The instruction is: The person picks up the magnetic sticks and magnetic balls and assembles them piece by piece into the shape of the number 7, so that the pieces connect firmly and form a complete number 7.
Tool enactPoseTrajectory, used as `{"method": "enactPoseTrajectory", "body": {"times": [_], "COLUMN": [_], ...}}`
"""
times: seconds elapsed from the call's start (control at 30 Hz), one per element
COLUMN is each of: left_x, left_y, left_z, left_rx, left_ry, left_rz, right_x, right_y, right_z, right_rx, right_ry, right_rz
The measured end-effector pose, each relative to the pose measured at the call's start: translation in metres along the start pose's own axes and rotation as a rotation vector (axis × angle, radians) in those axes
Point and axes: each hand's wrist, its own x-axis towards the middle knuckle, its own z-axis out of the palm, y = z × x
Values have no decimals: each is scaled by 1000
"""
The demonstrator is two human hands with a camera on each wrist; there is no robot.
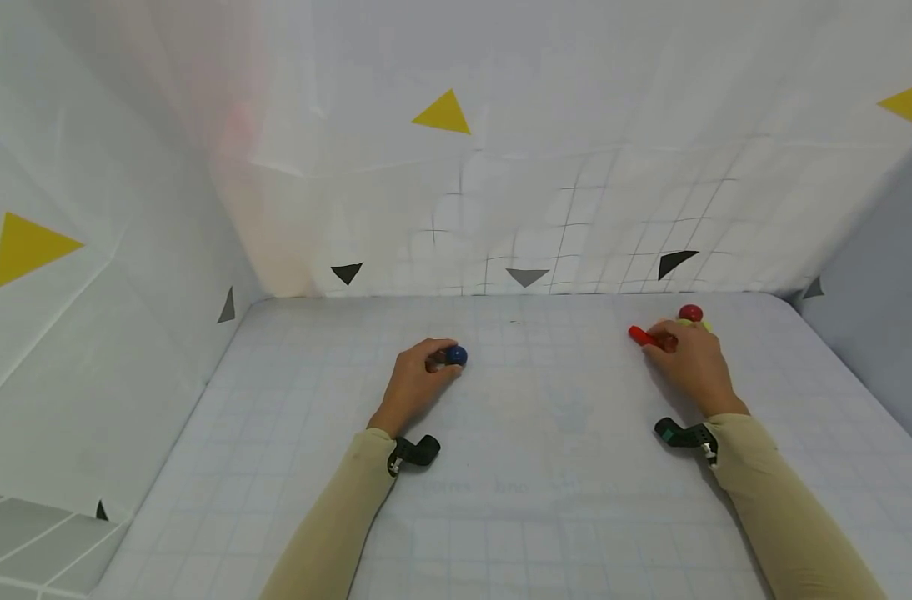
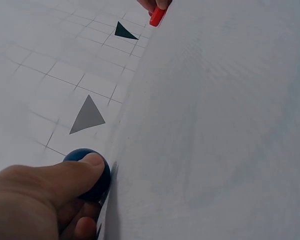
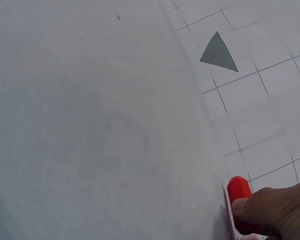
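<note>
My left hand [image 1: 417,379] pinches a small, shiny dark blue ball [image 1: 457,356] between thumb and fingers, low over the white table, left of its middle. Close up in the left wrist view, the thumb lies across the blue ball [image 2: 76,154]. Far to the right, my right hand [image 1: 689,367] holds a red rod-like piece [image 1: 639,335] with a rounded end, its other end hidden by the fingers. In the right wrist view the thumb presses on the red piece [image 3: 238,188]. Just beyond the right hand sits a red ball [image 1: 691,312], beside a partly hidden yellow-green thing [image 1: 707,326].
The white table [image 1: 546,433] carries a faint grid. A white sheet wall [image 1: 531,200] with yellow and dark triangles rises at its back edge, and side walls stand left and right. Each wrist wears a black camera mount [image 1: 418,451].
</note>
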Motion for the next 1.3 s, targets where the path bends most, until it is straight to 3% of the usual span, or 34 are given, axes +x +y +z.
{"method": "enactPoseTrajectory", "body": {"times": [0.23, 0.57, 0.93, 1.3], "left_x": [0, -2, -2, 0], "left_y": [0, 1, -2, -2], "left_z": [0, 2, 0, 0], "left_rx": [11, 5, -2, 0], "left_ry": [8, -8, 6, -1], "left_rz": [23, 10, 28, 23], "right_x": [0, -4, 5, 8], "right_y": [-8, -13, -38, -67], "right_z": [-6, -12, -31, -26], "right_rx": [58, 128, 240, 254], "right_ry": [25, 30, 30, 36], "right_rz": [39, 68, 25, -37]}}
